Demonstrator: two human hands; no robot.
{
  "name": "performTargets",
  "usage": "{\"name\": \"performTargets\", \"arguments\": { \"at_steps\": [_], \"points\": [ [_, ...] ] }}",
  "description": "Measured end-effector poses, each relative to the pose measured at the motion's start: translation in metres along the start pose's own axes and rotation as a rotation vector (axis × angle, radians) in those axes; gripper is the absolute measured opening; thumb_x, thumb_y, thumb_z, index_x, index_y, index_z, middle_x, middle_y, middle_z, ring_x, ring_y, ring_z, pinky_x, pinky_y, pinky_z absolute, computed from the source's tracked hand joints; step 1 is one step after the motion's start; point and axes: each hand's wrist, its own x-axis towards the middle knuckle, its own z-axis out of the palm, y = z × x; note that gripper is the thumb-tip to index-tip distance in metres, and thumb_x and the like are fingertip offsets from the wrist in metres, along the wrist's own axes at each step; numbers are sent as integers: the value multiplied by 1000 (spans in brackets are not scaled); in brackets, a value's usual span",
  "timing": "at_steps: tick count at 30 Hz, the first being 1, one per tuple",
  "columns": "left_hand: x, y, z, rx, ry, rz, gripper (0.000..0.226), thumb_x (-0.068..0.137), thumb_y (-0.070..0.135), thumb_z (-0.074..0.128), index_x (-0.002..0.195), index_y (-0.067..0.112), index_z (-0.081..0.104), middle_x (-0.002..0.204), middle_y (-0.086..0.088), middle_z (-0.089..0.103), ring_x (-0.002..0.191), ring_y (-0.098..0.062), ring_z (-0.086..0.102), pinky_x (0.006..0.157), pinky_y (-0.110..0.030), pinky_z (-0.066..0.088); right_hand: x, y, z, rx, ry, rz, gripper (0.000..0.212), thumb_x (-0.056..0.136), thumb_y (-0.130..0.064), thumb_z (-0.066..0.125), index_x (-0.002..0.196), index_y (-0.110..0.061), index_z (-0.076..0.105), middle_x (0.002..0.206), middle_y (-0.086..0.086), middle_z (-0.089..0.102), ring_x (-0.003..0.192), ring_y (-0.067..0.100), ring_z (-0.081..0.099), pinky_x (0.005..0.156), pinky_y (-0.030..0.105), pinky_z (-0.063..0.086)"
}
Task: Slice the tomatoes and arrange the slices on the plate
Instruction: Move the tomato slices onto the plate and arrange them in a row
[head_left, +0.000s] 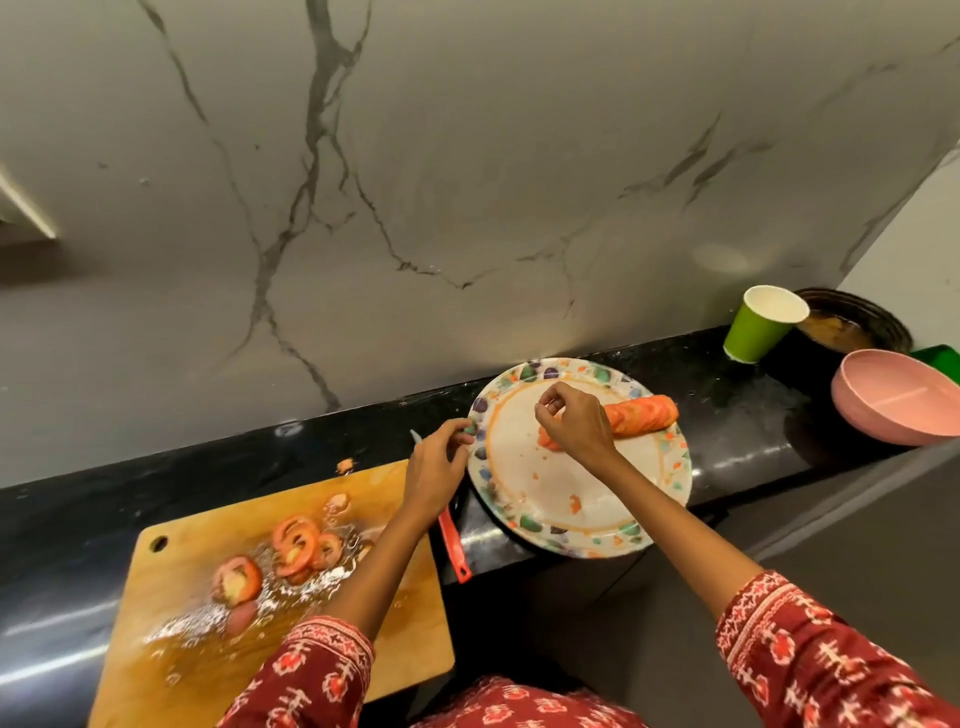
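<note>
One plate (524, 483) carries a single row of overlapping tomato slices (641, 414), too tightly packed to count. One cutting board (171, 649) holds roughly five or six more slices (296, 545), though the pile makes an exact count uncertain. There is also one knife (453, 540), one cup (759, 325), one pink bowl (893, 397), one dark dish (857, 322), and two hands, left (436, 467) and right (574, 422).

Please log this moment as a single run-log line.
right hand: over row of tomato slices on plate | left hand: at plate rim | more slices on cutting board | knife between
</note>
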Motion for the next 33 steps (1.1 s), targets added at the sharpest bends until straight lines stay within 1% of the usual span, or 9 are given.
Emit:
{"name": "performTargets", "arguments": {
  "at_steps": [4, 11, 15, 20, 23, 26, 28, 30, 33],
  "points": [
    [-23, -14, -38, 70, 13, -14, 34, 88, 3, 55, 120, 14, 58, 100, -1, 68, 92, -12, 62, 79, -22, 49, -26, -31, 30, 13, -76, -86, 8, 82, -15, 64, 85, -8, 65, 78, 7, 69, 77, 26, 64, 67, 32, 45],
    [-74, -49, -114, 111, 243, -93, 32, 88, 8, 57, 120, 14, 58, 106, -1, 65, 98, -12, 59, 84, -29, 49, -65, -90, 78, -6, -252, -215, 14, 83, -17, 64, 95, -10, 64, 79, 4, 65, 72, 16, 58, 67, 31, 47],
    [-107, -71, -148, 152, 309, -180, 26, 89, 4, 54, 113, 10, 63, 109, -6, 65, 99, -16, 58, 81, -23, 44, -87, -117, 105, -47, -369, -268, 20, 83, -18, 63, 102, -11, 62, 77, -3, 61, 76, 13, 59, 76, 31, 46],
    [-138, -92, -172, 157, 354, -267, 24, 89, 3, 52, 106, 10, 67, 109, -7, 67, 101, -19, 60, 83, -28, 47, -106, -147, 130, -103, -543, -329, 24, 86, -22, 63, 107, -10, 60, 88, 6, 68, 82, 17, 62, 73, 30, 48],
    [-148, -100, -178, 156, 357, -296, 22, 89, 3, 54, 105, 10, 68, 109, -7, 67, 101, -20, 61, 81, -27, 47, -111, -167, 141, -190, -623, -376, 25, 87, -20, 63, 110, -11, 59, 98, 8, 67, 88, 19, 62, 74, 31, 49],
    [-155, -103, -183, 149, 361, -295, 22, 88, 3, 55, 105, 10, 68, 109, -7, 67, 100, -17, 60, 80, -25, 47, -116, -182, 150, -340, -691, -433, 36, 83, -18, 68, 115, -9, 54, 109, 9, 62, 101, 23, 59, 75, 31, 48],
    [-157, -102, -185, 150, 364, -292, 23, 88, 2, 55, 106, 9, 67, 108, -7, 67, 95, -14, 59, 78, -23, 47, -119, -185, 155, -388, -712, -427, 41, 81, -16, 70, 116, -9, 50, 112, 9, 59, 103, 24, 57, 73, 29, 44],
    [-159, -101, -186, 146, 364, -284, 23, 88, 2, 55, 107, 8, 67, 108, -8, 67, 93, -12, 58, 77, -22, 46, -120, -183, 156, -354, -705, -377, 45, 79, -10, 71, 118, -11, 48, 109, 7, 58, 99, 22, 56, 74, 30, 46],
    [-161, -103, -189, 141, 362, -272, 23, 88, 1, 56, 107, 8, 67, 107, -9, 67, 96, -17, 60, 78, -23, 46, -117, -177, 151, -286, -700, -327, 41, 79, -6, 69, 115, -11, 50, 92, 1, 53, 87, 18, 53, 73, 31, 47]
  ]
}}
